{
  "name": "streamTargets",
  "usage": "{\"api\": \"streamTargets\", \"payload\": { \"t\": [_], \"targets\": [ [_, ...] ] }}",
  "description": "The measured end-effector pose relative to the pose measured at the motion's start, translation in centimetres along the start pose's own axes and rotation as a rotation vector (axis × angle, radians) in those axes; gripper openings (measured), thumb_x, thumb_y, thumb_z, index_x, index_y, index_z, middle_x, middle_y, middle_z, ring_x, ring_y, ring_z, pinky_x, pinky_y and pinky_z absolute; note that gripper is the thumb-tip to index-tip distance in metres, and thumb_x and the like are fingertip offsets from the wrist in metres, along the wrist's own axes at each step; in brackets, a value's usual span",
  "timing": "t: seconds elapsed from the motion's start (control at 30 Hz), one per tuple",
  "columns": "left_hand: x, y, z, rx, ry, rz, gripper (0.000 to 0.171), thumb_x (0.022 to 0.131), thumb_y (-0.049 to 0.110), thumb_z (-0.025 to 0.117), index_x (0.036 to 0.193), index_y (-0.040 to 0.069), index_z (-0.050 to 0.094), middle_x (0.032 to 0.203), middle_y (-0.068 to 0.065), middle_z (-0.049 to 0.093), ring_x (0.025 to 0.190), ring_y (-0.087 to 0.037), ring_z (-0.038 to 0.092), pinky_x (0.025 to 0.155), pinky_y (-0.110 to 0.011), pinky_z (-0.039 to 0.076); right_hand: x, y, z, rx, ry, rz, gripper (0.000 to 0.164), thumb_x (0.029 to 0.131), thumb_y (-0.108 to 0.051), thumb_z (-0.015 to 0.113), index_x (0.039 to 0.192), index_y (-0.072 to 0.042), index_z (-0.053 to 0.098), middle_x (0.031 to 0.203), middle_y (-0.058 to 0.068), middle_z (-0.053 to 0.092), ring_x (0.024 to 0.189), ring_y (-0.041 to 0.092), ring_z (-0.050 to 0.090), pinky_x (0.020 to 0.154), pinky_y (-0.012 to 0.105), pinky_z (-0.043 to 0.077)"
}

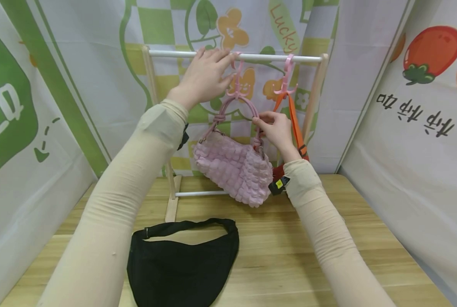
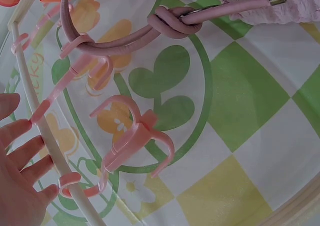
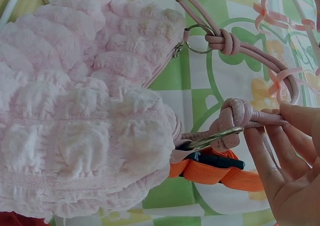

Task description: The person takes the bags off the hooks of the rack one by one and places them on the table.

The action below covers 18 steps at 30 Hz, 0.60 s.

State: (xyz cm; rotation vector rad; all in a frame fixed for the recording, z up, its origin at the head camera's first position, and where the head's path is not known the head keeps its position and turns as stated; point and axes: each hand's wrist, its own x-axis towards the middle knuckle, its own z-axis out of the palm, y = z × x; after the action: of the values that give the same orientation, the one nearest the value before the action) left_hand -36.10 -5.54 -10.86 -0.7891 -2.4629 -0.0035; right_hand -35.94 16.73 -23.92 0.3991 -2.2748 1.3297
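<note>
Arms (image 1: 124,196) outstretched; left hand (image 1: 209,74) spread at rail (image 1: 266,57); right hand (image 1: 277,128) pinching knotted pink handle (image 3: 265,59)

Wood-grain table (image 1: 274,264), black bag (image 1: 182,270), standing rack (image 1: 266,57)

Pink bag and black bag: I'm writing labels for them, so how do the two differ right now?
The pink bag is puffy and gathered; the black bag looks smooth. The pink bag hangs by its handle from a pink hook, the right hand pinching that handle; the black bag lies on the table, untouched. Both have a looped handle or strap.
</note>
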Motion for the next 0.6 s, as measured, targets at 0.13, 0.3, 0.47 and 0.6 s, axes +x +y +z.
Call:
{"api": "streamTargets", "payload": {
  "t": [0.13,0.3,0.47,0.6],
  "targets": [
    [0.0,0.0,0.0,-0.001,0.005,0.001,0.057,0.101,0.041,0.036,0.152,0.023,0.019,0.157,-0.006,0.022,0.145,-0.031,0.019,0.119,-0.050,0.003,0.1,-0.2,-0.1,0.013,0.017,-0.001,0.026,0.089,-0.029,0.067,0.104,-0.008,0.072,0.093,0.019,0.071,0.062,0.013,0.069,0.064,0.033,0.059],
    [0.1,0.1,0.1,-0.004,0.004,0.001,0.057,0.101,0.040,0.036,0.152,0.023,0.019,0.157,-0.007,0.022,0.145,-0.032,0.019,0.119,-0.049,0.002,0.2,-0.5,0.0,0.027,0.030,-0.010,0.025,0.089,-0.027,0.067,0.103,-0.007,0.072,0.089,0.017,0.072,0.065,0.022,0.070,0.067,0.041,0.058],
    [0.0,0.2,0.1,-0.006,-0.004,-0.008,0.057,0.101,0.041,0.035,0.152,0.024,0.018,0.158,-0.006,0.021,0.145,-0.032,0.018,0.119,-0.049,0.001,0.4,-0.9,-0.1,0.000,0.063,-0.039,0.025,0.088,-0.028,0.068,0.101,-0.007,0.074,0.084,0.013,0.072,0.066,0.024,0.069,0.064,0.036,0.058],
    [0.0,0.2,0.1,-0.007,-0.001,-0.014,0.057,0.101,0.041,0.035,0.152,0.023,0.018,0.157,-0.006,0.021,0.145,-0.031,0.018,0.119,-0.049,0.002,0.5,-1.4,-0.1,-0.004,0.084,-0.047,0.024,0.088,-0.028,0.068,0.101,-0.009,0.074,0.084,0.011,0.073,0.064,0.018,0.068,0.060,0.027,0.057]
  ]
}}
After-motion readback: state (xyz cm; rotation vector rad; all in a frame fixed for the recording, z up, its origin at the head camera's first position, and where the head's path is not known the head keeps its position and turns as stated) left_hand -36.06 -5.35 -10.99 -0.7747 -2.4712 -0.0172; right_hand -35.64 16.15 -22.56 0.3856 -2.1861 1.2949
